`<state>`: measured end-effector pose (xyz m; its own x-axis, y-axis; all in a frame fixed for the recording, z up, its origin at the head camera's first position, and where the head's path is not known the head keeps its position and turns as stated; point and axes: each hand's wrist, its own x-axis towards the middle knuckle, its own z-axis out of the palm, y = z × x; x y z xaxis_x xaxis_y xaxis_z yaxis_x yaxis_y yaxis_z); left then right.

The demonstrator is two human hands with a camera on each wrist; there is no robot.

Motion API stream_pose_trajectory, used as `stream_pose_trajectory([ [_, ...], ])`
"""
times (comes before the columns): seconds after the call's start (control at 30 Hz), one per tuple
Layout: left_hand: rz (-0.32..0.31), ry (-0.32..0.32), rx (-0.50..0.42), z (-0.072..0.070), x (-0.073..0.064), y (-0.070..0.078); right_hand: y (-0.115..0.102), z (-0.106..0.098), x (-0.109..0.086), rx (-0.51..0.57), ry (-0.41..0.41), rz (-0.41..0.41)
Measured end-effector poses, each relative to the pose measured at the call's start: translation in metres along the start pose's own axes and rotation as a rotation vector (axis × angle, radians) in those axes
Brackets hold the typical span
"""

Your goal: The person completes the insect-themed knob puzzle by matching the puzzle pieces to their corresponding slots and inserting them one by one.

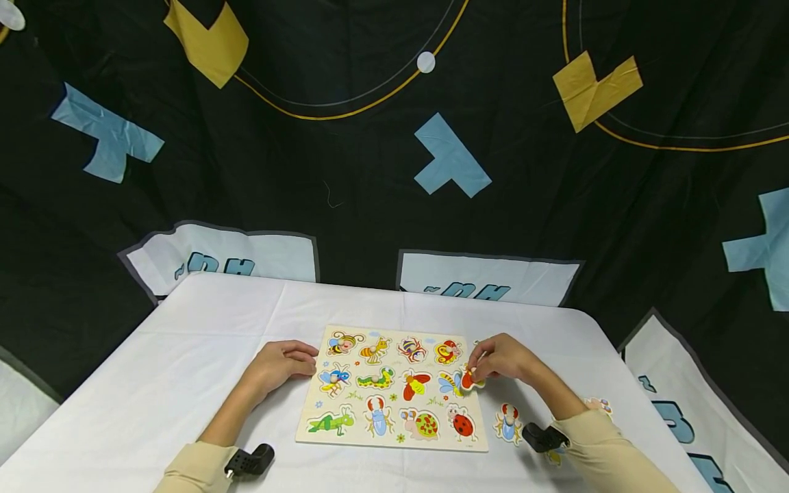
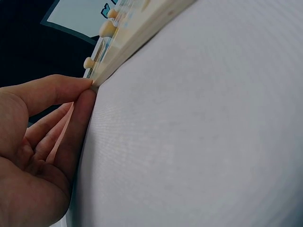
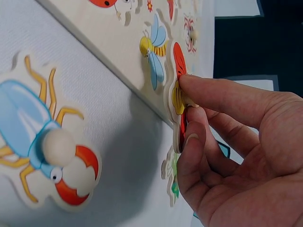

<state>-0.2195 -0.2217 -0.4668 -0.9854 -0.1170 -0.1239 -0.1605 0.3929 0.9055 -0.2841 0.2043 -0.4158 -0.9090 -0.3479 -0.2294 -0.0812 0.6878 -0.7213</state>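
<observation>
A wooden insect puzzle board [image 1: 394, 444] lies on the white table, with knobbed pieces such as a bee [image 1: 344, 344] and a caterpillar [image 1: 376, 378] in its upper left part. At its left edge is my left hand [image 1: 280, 370]; the left wrist view shows thumb and forefinger [image 2: 57, 90] meeting on the board's edge. My right hand [image 1: 502, 356] pinches a red-winged insect puzzle piece [image 3: 177, 94] with a yellow body. That piece is tilted on edge over the board's right side, beside the blue-winged insect picture [image 3: 154, 54]. The fingers partly hide its knob.
A blue stag beetle piece [image 1: 508, 423] with a round knob lies right of the board. Other pieces sit partly hidden under the right forearm, one [image 1: 598, 405] beyond the sleeve. A green piece [image 3: 173, 172] lies behind the right hand. Black cloth [image 1: 370, 178] hangs behind the table.
</observation>
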Motion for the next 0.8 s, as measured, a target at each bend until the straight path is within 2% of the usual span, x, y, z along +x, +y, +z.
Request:
stream_pose_trajectory([
  [0.6, -0.004, -0.006, 0.019, 0.0, 0.001, 0.002, -0.017, 0.017, 0.009, -0.006, 0.012, 0.013],
  [0.8, -0.004, -0.002, 0.028, 0.0, 0.0, 0.001, -0.022, 0.026, 0.013, 0.003, 0.004, -0.012],
])
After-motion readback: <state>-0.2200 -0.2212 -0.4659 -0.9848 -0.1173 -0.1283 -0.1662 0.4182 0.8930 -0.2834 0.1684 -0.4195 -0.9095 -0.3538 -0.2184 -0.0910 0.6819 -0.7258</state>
